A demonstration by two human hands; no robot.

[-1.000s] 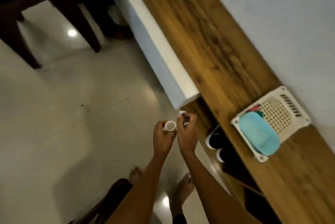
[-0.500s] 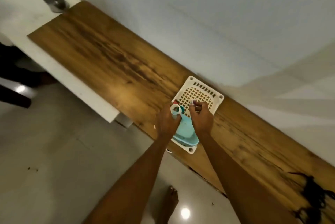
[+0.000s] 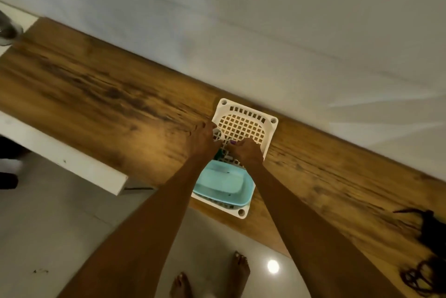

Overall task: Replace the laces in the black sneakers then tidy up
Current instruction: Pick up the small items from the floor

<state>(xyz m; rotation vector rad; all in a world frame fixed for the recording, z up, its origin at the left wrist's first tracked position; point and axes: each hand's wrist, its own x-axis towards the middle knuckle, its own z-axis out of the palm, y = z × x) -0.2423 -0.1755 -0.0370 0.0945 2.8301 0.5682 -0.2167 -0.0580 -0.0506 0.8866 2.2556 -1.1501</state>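
Observation:
My left hand (image 3: 204, 139) holds a small white roll (image 3: 218, 134), like tape, at the left rim of a white plastic basket (image 3: 268, 138) on the wooden shelf top (image 3: 101, 97). My right hand (image 3: 247, 151) is curled over the basket's middle; what its fingers pinch is hidden. A pale blue tub (image 3: 223, 184) lies in the near half of the basket. Dark laces (image 3: 427, 249) lie in a tangle on the shelf top at the far right. The black sneakers are out of view.
A white wall (image 3: 265, 20) runs behind the shelf. A white ledge (image 3: 60, 155) sits lower at the left, with a metal cup (image 3: 7, 30) at the far left edge. Tiled floor (image 3: 60, 237) and my bare feet (image 3: 210, 278) are below.
My view swung from the floor and shelf front up to the shelf top. Both hands moved with the white roll from in front of the shelf to over the basket.

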